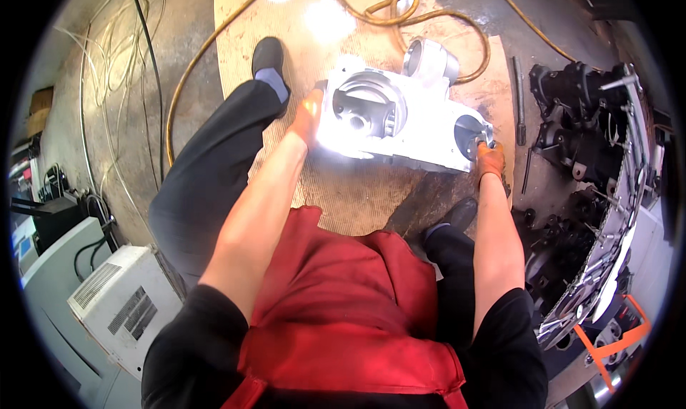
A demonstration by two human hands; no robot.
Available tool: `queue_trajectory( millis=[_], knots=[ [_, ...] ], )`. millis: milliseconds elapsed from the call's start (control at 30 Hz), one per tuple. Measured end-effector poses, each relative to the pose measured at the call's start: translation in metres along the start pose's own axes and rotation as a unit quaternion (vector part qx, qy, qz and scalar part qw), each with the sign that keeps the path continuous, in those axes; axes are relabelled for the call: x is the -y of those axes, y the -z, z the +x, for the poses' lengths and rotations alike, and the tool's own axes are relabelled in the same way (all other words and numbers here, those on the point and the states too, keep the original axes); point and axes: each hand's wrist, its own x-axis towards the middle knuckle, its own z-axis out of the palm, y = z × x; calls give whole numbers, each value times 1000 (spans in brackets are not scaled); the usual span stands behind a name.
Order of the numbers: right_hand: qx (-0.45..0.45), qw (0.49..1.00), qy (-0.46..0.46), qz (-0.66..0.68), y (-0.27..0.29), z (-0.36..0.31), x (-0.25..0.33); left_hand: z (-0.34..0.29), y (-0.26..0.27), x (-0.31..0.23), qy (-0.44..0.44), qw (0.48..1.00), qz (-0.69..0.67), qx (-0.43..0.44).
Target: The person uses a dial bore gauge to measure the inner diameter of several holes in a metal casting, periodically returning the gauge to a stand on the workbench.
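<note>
Gleaming silver-white over the cardboard (336,195) near its right edge, the metal casing (426,127) shows large and smaller round openings, fingers of left hand (307,117) and right hand (490,159) clamped on its ends.

Cardboard (336,191) lies open this side of the metal part (425,127), but a looped hose (488,52) sits beyond and black parts (575,148) crowd the right.

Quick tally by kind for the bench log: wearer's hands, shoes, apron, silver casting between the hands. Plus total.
Hands: 2 (left hand, right hand)
Shoes: 2 (left shoe, right shoe)
Red apron: 1
Silver casting: 1
Total: 6
</note>
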Motion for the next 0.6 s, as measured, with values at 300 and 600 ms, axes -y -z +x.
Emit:
queue_trajectory(
  millis=[300,600],
  knots=[
    [187,796,-150,556,-102,-103,5,-190,-84,-83,-232,968,95,27],
    [238,876,-100,406,-126,-142,59,-237,-39,-83,-363,876,295,-117]
  ],
)
